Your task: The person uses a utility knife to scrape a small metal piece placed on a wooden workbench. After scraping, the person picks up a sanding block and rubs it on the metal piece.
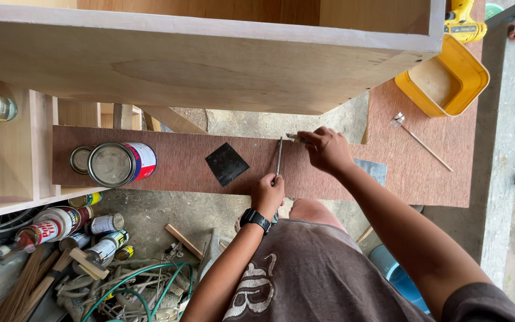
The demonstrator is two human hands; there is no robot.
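My left hand, with a black watch on the wrist, grips the near end of a thin metal rod-like tool that lies along a reddish-brown board. At the rod's far end, my right hand pinches a small metal piece between its fingertips. A dark square sheet, like sandpaper, rests on the board just left of the rod.
A large open tin can and its lid sit on the board's left end. A plywood cabinet looms above. A yellow tub, a long-handled tool, cans, sticks and green hose lie around.
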